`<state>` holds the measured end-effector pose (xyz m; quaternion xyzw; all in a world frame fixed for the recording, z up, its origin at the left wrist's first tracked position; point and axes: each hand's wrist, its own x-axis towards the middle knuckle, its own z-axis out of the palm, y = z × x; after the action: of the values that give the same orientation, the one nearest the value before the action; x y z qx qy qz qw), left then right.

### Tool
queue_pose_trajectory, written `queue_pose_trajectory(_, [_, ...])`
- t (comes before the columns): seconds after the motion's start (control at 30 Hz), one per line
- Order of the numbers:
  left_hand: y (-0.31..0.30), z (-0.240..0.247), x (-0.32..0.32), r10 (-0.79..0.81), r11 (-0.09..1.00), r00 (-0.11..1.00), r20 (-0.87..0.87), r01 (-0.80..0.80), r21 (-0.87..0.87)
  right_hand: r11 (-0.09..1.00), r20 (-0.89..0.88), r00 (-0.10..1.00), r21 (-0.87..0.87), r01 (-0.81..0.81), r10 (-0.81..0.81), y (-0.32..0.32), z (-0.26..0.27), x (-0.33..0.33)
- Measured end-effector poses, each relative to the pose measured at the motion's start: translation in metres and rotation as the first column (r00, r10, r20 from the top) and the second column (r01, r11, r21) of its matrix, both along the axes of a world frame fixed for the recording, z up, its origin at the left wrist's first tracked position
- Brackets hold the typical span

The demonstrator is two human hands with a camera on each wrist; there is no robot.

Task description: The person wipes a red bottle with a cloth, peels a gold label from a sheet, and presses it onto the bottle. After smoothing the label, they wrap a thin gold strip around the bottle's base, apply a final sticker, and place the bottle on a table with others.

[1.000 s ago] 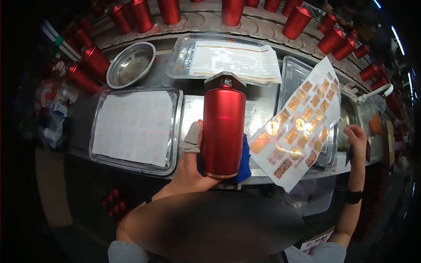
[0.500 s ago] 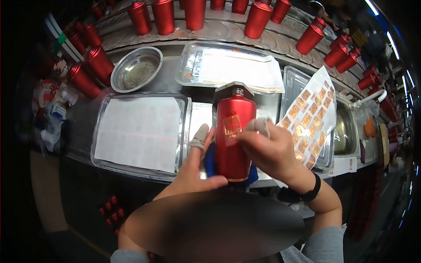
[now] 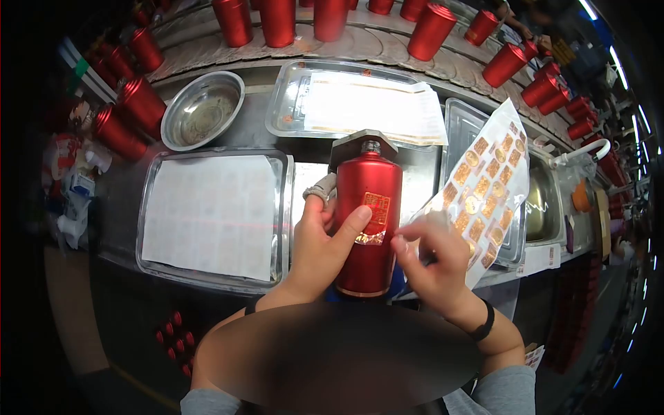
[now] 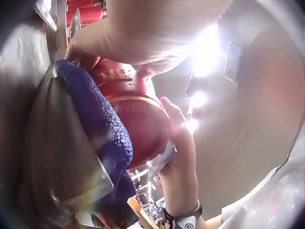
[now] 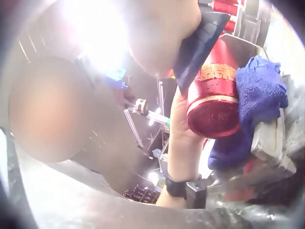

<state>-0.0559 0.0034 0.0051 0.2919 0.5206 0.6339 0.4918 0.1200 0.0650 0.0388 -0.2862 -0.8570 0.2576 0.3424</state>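
A red bottle (image 3: 366, 270) lies in a metal holder (image 3: 344, 148), its neck toward the far side; blue cloth (image 4: 95, 109) is beneath it. A gold label (image 3: 377, 206) is on its front, with a shiny strip at the lower edge. The left hand (image 3: 319, 242) holds the bottle's left side, thumb across the label, one finger wrapped in pale material. At the bottle's right side, the right hand (image 3: 440, 259) has curled fingers. In the right wrist view that hand (image 5: 164, 33) holds a dark blue flat piece (image 5: 202, 47) beside the bottle.
A gold-printed sheet (image 3: 492, 187) leans over a tray at the right, near a sink (image 3: 543, 207). A tray with a white sheet (image 3: 211, 214) lies left, a metal bowl (image 3: 203, 111) behind it. Red bottles (image 3: 279, 24) line the conveyor beyond another tray (image 3: 283, 117).
The right hand came from the far right onto the bottle, then shifted to its lower right. A gold label now shows on the bottle. The left thumb moved up onto the label.
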Motion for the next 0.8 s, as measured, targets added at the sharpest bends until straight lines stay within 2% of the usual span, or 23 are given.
queue_pose_trajectory(0.03, [-0.001, -0.001, 0.001, -0.001, 1.000, 1.000, 0.005, 0.001, -0.014, 0.972, -0.052, 0.996, -0.226, 0.057, -0.071, 0.000, 0.000, -0.004])
queue_pose_trajectory(0.07, [-0.001, -0.003, 0.002, -0.003, 1.000, 1.000, 0.011, 0.003, -0.026, 0.892, -0.087, 0.985, -0.441, 0.098, -0.151, 0.001, -0.001, -0.010])
queue_pose_trajectory(0.1, [-0.003, -0.004, 0.002, -0.005, 1.000, 1.000, -0.006, 0.005, -0.009, 0.764, -0.102, 0.967, -0.634, 0.119, -0.235, 0.002, -0.001, -0.013])
queue_pose_trajectory(0.13, [-0.005, -0.007, 0.002, -0.008, 1.000, 1.000, -0.021, 0.008, 0.008, 0.725, -0.122, 0.971, -0.685, 0.070, -0.208, 0.005, -0.011, -0.012])
queue_pose_trajectory(0.23, [-0.010, -0.011, 0.001, -0.034, 0.998, 0.999, -0.035, 0.036, 0.054, 0.774, -0.027, 0.980, -0.618, 0.137, -0.195, 0.000, -0.010, -0.016])
queue_pose_trajectory(0.43, [-0.013, -0.009, -0.002, -0.079, 0.994, 0.996, -0.047, 0.082, 0.074, 0.742, -0.047, 0.975, -0.657, 0.133, -0.216, 0.000, -0.009, -0.019])
queue_pose_trajectory(0.8, [-0.010, -0.010, 0.002, -0.038, 0.996, 0.996, -0.078, 0.044, 0.078, 0.700, -0.189, 0.956, -0.714, 0.022, -0.223, 0.000, -0.022, -0.020])
